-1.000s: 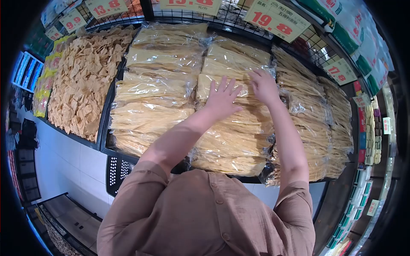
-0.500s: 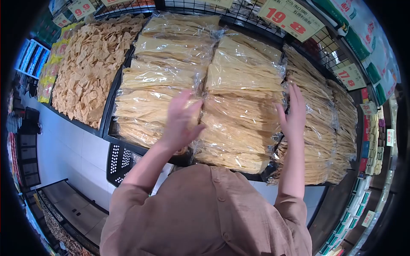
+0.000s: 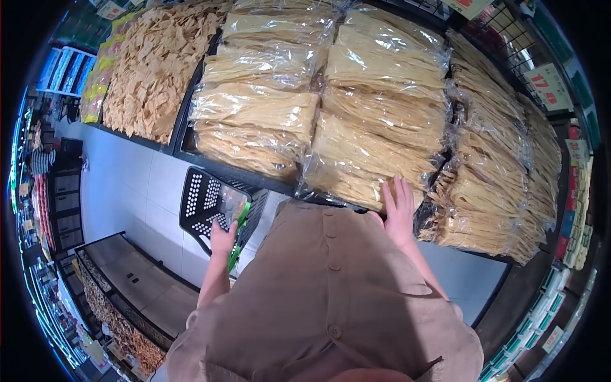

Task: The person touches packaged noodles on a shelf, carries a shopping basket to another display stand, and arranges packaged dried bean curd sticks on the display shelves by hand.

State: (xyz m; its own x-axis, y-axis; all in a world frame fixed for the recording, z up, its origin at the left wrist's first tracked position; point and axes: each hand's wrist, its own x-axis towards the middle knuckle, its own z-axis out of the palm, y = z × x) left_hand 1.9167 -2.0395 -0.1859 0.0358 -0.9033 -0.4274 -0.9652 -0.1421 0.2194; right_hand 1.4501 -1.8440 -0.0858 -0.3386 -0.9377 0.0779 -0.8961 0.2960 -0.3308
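Long, pale-yellow dried sheets in clear plastic bags, which look like dried tofu skin (image 3: 375,137), lie in rows on the display in front of me. My right hand (image 3: 400,213) rests on the front edge of the nearest bag in the middle row, fingers stretched out and nothing gripped. Low on the left, my left hand (image 3: 223,239) is over a black shopping basket (image 3: 202,202) with a green handle (image 3: 240,219). Its thumb and fingers are apart, close to the handle. A clear plastic package (image 3: 233,202) shows inside the basket.
Loose tan flakes (image 3: 159,70) fill the bin at the left, beside yellow packets (image 3: 95,92). Browner bagged sheets (image 3: 487,172) lie to the right. A price sign (image 3: 547,86) hangs on the rack. Another low bin (image 3: 121,312) stands behind on the left.
My left hand has gone from above the bags down to the basket at the left. My right hand has come nearer my body, onto the front bag. The view has tilted downward.
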